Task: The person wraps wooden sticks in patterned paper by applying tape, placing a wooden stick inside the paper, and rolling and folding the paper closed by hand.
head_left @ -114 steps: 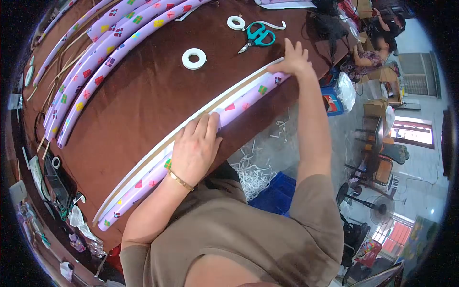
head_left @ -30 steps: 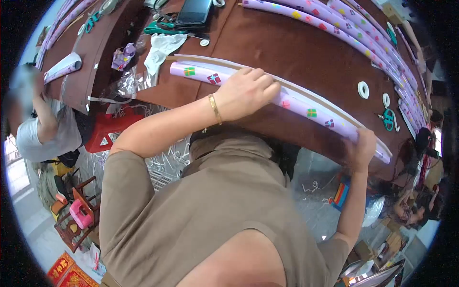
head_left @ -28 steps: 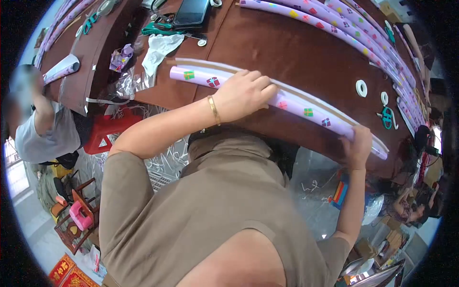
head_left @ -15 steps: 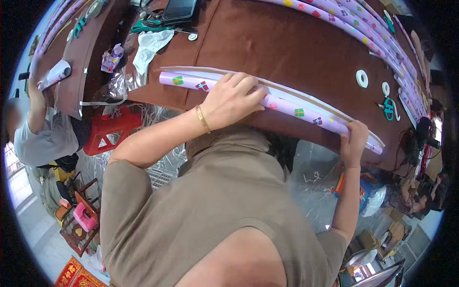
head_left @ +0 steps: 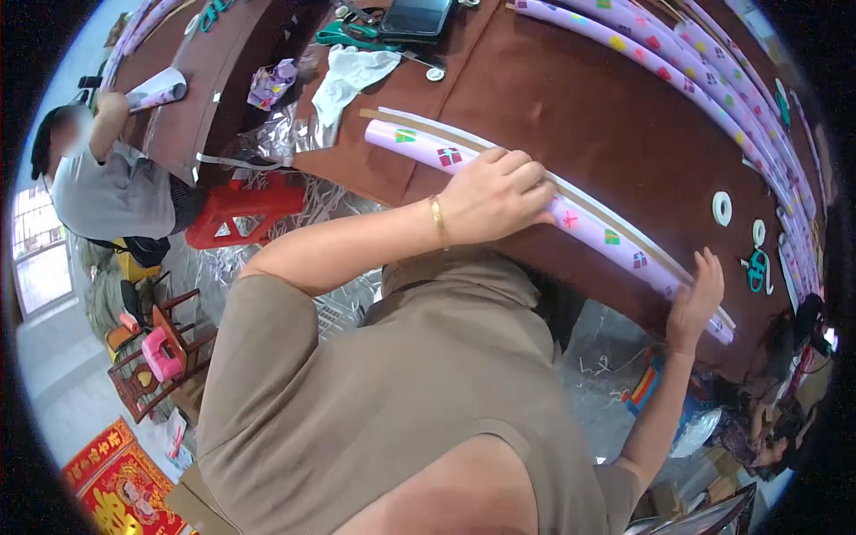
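A long roll of lilac wrapping paper [head_left: 588,223] printed with small gift boxes lies along the near edge of the brown table. A thin brown strip and a white paper edge run along its far side. My left hand [head_left: 499,192], with a bracelet at the wrist, is wrapped over the middle of the roll. Toward the right end, my right hand [head_left: 698,303] rests against the paper, its fingers stretched out. The palm's contact with the roll is partly hidden.
Several finished-looking lilac rolls [head_left: 713,107] are stacked at the back right. Tape rolls [head_left: 721,208] and teal scissors [head_left: 757,271] lie right of me. A white cloth [head_left: 348,78], crumpled paper [head_left: 271,85] and a phone [head_left: 416,16] lie left. Another person [head_left: 116,192] sits at far left near a red stool [head_left: 245,214].
My right hand's fingers have loosened from around the roll and straightened. My left hand stays on it, and less white paper shows behind the roll. The whole view has shifted and tilted.
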A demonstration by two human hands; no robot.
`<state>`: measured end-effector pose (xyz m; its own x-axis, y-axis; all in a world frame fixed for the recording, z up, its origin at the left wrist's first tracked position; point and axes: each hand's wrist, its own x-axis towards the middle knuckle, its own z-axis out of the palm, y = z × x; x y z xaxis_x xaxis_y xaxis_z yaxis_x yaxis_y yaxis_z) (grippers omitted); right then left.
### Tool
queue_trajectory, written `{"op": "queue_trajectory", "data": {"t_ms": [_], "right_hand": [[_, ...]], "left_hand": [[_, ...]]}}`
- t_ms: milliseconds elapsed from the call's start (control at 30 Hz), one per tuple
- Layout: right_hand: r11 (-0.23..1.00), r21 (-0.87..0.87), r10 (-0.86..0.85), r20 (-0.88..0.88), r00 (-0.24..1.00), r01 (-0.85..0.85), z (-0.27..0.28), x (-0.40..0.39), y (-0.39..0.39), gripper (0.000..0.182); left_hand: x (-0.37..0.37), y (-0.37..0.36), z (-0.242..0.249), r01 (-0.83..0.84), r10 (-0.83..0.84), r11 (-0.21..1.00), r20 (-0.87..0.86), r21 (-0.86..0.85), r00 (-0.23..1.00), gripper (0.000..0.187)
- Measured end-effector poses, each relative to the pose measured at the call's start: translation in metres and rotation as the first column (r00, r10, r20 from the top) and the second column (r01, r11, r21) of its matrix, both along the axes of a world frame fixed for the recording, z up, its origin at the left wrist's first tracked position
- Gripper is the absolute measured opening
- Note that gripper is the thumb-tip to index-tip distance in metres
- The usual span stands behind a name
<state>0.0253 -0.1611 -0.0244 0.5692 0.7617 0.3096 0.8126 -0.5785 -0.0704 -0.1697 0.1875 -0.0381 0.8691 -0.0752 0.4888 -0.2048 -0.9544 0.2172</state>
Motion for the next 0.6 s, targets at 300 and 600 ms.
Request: {"op": "queue_trajectory", "data": {"t_ms": [300, 600], "right_hand": [[0.997, -0.073, -0.04, -0.077, 0.996, 0.035, 0.002, 0.008, 0.005, 0.07], [0.994, -0.11, -0.037, -0.071, 0.997, 0.029, -0.005, 0.016, 0.009, 0.063]], "left_hand": [[0.007, 0.004, 0.001, -0.002, 0.003, 1.0, -0.046, 0.018, 0.999, 0.026], [0.009, 0.011, 0.007, 0.014, -0.018, 0.999, -0.117, -0.035, 0.993, 0.029]]}}
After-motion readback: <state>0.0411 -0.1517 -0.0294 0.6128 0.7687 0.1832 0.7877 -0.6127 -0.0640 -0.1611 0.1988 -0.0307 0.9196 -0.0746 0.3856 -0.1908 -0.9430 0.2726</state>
